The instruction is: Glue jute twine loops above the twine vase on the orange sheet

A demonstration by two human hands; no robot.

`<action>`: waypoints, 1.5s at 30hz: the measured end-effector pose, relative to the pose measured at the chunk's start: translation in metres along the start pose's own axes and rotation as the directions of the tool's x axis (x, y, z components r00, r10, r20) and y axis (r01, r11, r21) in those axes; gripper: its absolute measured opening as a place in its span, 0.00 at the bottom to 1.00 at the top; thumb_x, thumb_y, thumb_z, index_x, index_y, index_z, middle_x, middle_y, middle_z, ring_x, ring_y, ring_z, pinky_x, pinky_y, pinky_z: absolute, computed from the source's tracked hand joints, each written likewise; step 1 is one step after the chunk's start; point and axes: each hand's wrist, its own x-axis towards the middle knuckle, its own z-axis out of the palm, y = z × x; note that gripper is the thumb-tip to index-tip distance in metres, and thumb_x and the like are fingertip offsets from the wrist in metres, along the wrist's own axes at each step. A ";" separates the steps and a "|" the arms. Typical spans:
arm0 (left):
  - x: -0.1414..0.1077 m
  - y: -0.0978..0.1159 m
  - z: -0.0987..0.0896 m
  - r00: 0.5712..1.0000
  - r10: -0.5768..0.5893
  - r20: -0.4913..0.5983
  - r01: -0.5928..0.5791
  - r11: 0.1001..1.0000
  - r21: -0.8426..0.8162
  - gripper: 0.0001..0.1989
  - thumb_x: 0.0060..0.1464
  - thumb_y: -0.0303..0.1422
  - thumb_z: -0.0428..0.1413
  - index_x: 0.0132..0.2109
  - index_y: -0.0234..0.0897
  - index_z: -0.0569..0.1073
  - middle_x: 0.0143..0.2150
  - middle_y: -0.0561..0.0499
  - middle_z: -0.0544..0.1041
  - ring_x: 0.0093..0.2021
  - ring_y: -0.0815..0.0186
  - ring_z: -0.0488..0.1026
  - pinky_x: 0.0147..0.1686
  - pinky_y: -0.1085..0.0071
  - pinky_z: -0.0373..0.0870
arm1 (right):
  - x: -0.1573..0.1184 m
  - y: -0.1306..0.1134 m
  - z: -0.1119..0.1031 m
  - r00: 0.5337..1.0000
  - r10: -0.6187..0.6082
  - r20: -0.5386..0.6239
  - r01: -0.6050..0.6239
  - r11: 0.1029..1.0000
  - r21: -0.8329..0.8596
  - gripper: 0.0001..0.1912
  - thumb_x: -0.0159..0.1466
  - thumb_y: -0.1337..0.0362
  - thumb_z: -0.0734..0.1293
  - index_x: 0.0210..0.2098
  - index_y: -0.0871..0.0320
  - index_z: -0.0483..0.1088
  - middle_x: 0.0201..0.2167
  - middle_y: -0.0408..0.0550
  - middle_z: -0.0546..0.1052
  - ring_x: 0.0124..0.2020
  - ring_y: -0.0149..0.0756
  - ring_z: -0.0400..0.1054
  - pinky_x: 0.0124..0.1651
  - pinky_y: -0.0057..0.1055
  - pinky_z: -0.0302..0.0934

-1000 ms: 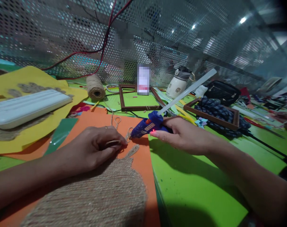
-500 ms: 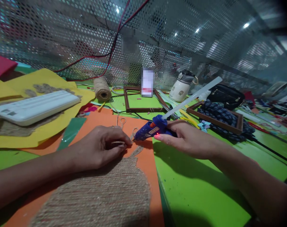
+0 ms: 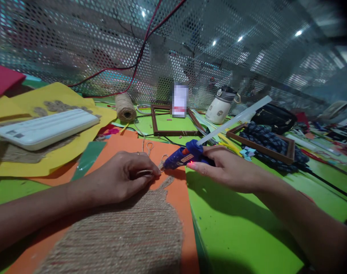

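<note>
over the far half of the orange sheet (image 3: pixel 177 190), the left hand (image 3: pixel 124 177) has thumb and fingertips pressed together on the twine (image 3: pixel 162 165), which lies looped on that sheet. the right hand (image 3: pixel 229 167), right of the sheet, is wrapped around the glue gun (image 3: pixel 180 158), whose tip reaches in over the sheet to the twine, though i cannot tell if they touch. the panel (image 3: pixel 119 236) covers the sheet's near part, with the spool (image 3: pixel 125 107) and frame (image 3: pixel 176 133) beyond its far edge.
</note>
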 end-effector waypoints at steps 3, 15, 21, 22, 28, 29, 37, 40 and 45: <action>0.001 0.001 0.000 1.000 -0.010 0.001 0.010 1.000 -0.007 0.09 0.58 0.31 0.57 0.42 0.37 0.81 0.37 0.49 0.83 0.36 0.67 0.81 0.36 0.74 0.78 | -0.003 0.001 -0.005 1.000 0.027 0.003 -0.027 1.000 -0.010 0.20 0.70 0.50 0.61 0.34 0.59 0.72 0.27 0.45 0.70 0.25 0.33 0.60 0.28 0.30 0.52; -0.001 -0.001 -0.001 0.996 0.083 -0.028 -0.079 0.989 0.123 0.09 0.60 0.30 0.57 0.41 0.38 0.82 0.36 0.50 0.84 0.36 0.67 0.80 0.36 0.73 0.76 | 0.001 0.007 -0.003 1.000 0.021 -0.018 -0.022 0.999 -0.036 0.19 0.70 0.51 0.62 0.37 0.60 0.74 0.27 0.44 0.69 0.26 0.33 0.60 0.29 0.31 0.51; 0.002 0.000 -0.002 0.989 0.148 0.001 -0.144 0.960 0.239 0.10 0.61 0.30 0.55 0.40 0.38 0.83 0.36 0.50 0.84 0.35 0.66 0.79 0.36 0.72 0.74 | -0.002 0.006 -0.012 0.991 0.030 -0.133 -0.027 0.999 0.026 0.20 0.70 0.49 0.62 0.32 0.59 0.72 0.21 0.42 0.67 0.23 0.32 0.60 0.26 0.30 0.51; 0.002 0.000 -0.001 0.990 0.138 0.001 -0.134 0.963 0.234 0.10 0.60 0.30 0.55 0.40 0.38 0.82 0.36 0.50 0.84 0.35 0.66 0.79 0.36 0.71 0.74 | -0.002 0.006 -0.013 0.988 0.026 -0.151 -0.020 0.999 0.043 0.20 0.70 0.49 0.62 0.33 0.59 0.73 0.20 0.41 0.67 0.23 0.32 0.60 0.26 0.30 0.52; -0.001 0.004 -0.001 0.993 0.120 0.003 -0.118 0.967 0.226 0.09 0.58 0.29 0.55 0.39 0.38 0.81 0.35 0.49 0.83 0.35 0.65 0.78 0.37 0.70 0.73 | 0.008 0.024 -0.003 0.881 -0.086 -0.465 0.061 0.996 -0.069 0.14 0.69 0.56 0.65 0.41 0.61 0.75 0.28 0.47 0.75 0.27 0.36 0.66 0.30 0.32 0.58; -0.001 0.004 -0.001 0.992 0.123 0.005 -0.120 0.965 0.233 0.10 0.58 0.29 0.55 0.40 0.38 0.81 0.35 0.50 0.83 0.35 0.65 0.78 0.37 0.70 0.73 | 0.012 0.031 0.001 0.864 -0.134 -0.484 0.095 0.990 -0.105 0.13 0.69 0.58 0.65 0.45 0.61 0.74 0.32 0.49 0.77 0.30 0.38 0.69 0.33 0.33 0.61; 0.000 0.002 0.000 0.991 0.133 -0.011 -0.131 0.986 0.108 0.08 0.58 0.31 0.53 0.38 0.36 0.78 0.35 0.47 0.78 0.34 0.65 0.75 0.35 0.69 0.75 | 0.045 0.089 0.015 0.868 -0.179 -0.463 -0.004 0.930 -0.367 0.23 0.61 0.75 0.66 0.56 0.61 0.71 0.52 0.59 0.74 0.50 0.48 0.70 0.54 0.43 0.66; 0.000 0.001 0.000 0.989 0.144 -0.036 -0.135 0.973 0.187 0.09 0.59 0.33 0.53 0.36 0.36 0.77 0.35 0.46 0.77 0.34 0.64 0.74 0.35 0.68 0.74 | 0.051 0.104 0.014 0.864 -0.131 -0.486 -0.068 0.926 -0.371 0.18 0.63 0.75 0.66 0.52 0.61 0.75 0.48 0.57 0.74 0.48 0.45 0.70 0.53 0.40 0.66; 0.004 -0.007 0.001 0.988 0.143 -0.065 -0.130 0.976 0.174 0.09 0.60 0.34 0.54 0.39 0.36 0.77 0.34 0.47 0.78 0.33 0.66 0.74 0.34 0.70 0.73 | 0.059 0.113 0.008 0.818 -0.107 -0.566 -0.128 0.924 -0.360 0.17 0.67 0.76 0.61 0.50 0.60 0.76 0.44 0.55 0.74 0.44 0.43 0.69 0.50 0.37 0.65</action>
